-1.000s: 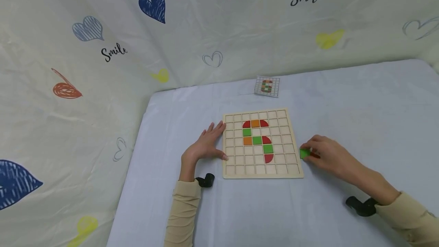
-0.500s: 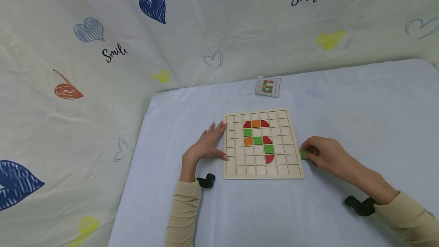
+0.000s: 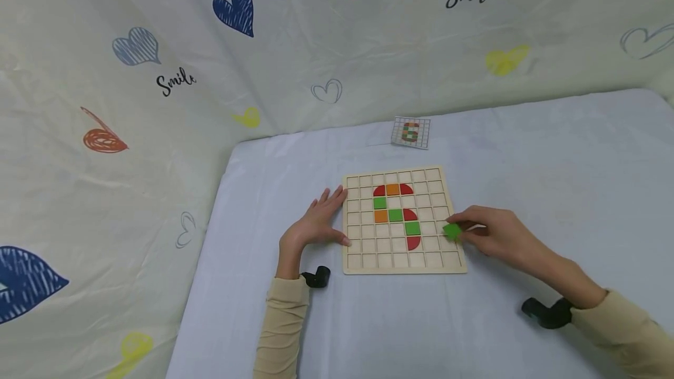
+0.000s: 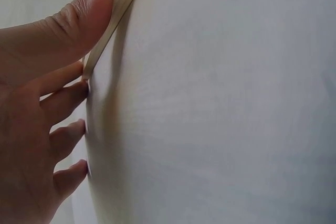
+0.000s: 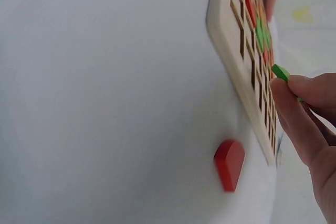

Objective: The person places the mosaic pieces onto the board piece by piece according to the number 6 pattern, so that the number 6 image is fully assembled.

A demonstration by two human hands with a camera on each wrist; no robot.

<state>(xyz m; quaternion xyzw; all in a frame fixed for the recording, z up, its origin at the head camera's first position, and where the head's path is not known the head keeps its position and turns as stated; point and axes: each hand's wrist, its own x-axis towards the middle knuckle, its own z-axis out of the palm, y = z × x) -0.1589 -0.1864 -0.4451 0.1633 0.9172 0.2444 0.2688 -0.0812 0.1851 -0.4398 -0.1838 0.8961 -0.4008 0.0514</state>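
A square wooden grid board (image 3: 363, 255) lies on the white cloth. Red quarter-round tiles (image 3: 413, 243), green squares (image 3: 412, 228) and orange squares (image 3: 381, 216) sit in its cells, forming a curved figure. My left hand (image 3: 312, 224) has its fingers spread along the board's left edge, thumb near the lower corner. Between thumb and fingertips my right hand (image 3: 497, 231) pinches a green square tile (image 3: 451, 231), tilted and held over the board's right edge. In the right wrist view this tile (image 5: 280, 72) shows beside the grid's raised lines.
A loose red quarter-round tile (image 5: 229, 163) lies on the cloth right of the board; in the head view the right hand hides it. Behind the board is a small card (image 3: 411, 133) printed with a coloured grid figure. A patterned curtain (image 3: 295, 45) hangs behind the table.
My right hand has lifted the green tile from the cloth beside the board and carried it left over the board's right edge. The left hand has stayed in place.
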